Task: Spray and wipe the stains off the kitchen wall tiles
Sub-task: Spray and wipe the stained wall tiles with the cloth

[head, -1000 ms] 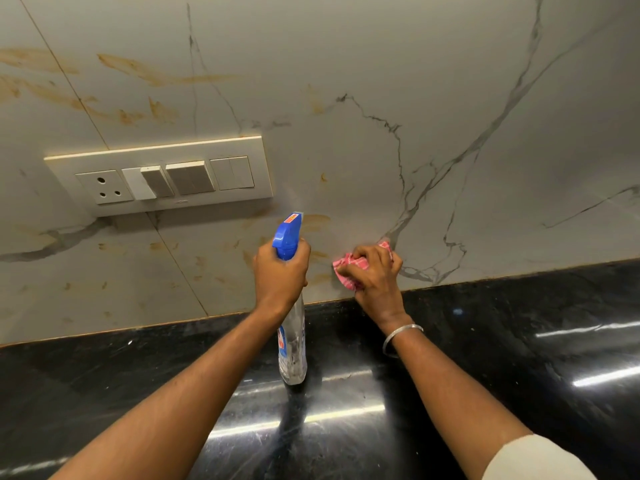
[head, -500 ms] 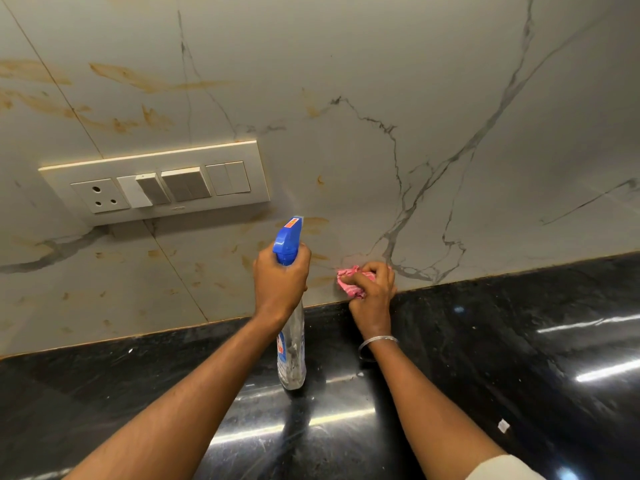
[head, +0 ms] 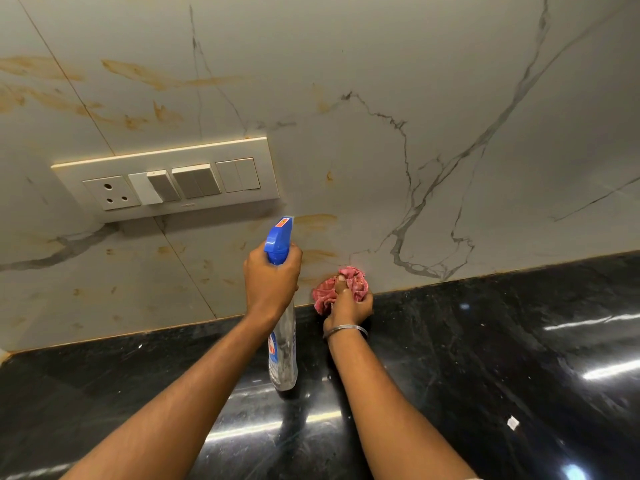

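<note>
With left hand (head: 272, 278) gripping the bottle (head: 281, 344), aim at stains (head: 317, 221); right hand (head: 349, 303), clutching the cloth (head: 349, 284), wipes firmly.

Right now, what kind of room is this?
Most likely a kitchen: a shiny black stone counter meets marble-look wall tiles splashed with orange-brown stains, and a switch and socket panel sits above it.

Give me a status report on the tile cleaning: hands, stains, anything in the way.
Left hand grips spray bottle, aimed at wall tiles. Right hand presses pink cloth to them by countertop. Orange stains show beside cloth. Switch panel close above bottle.
</note>
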